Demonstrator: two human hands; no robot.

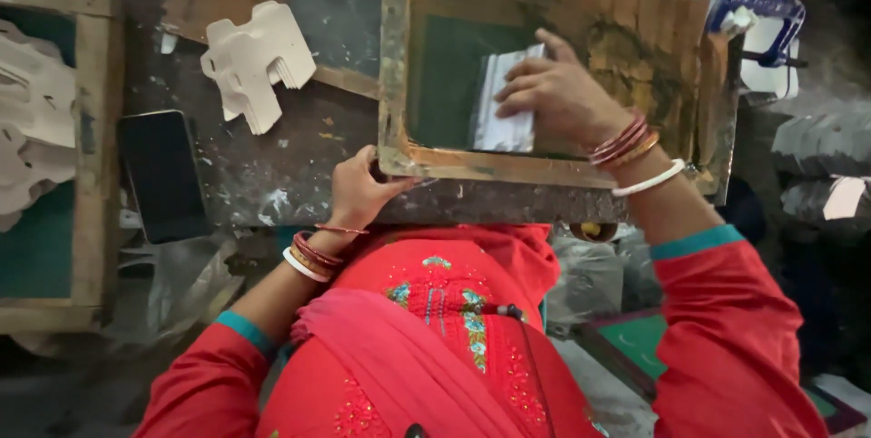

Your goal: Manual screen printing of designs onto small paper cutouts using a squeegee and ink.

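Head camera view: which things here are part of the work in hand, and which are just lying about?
In hand: wooden screen frame, squeegee, right hand, left hand.
Lying about: black phone, stack of card cutouts, second wooden frame.

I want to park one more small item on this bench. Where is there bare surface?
Bare dark tabletop lies between the black phone, the stack of white card cutouts and the wooden screen frame. Crowded: the left hand grips the frame's corner, and the right hand presses a squeegee inside it.
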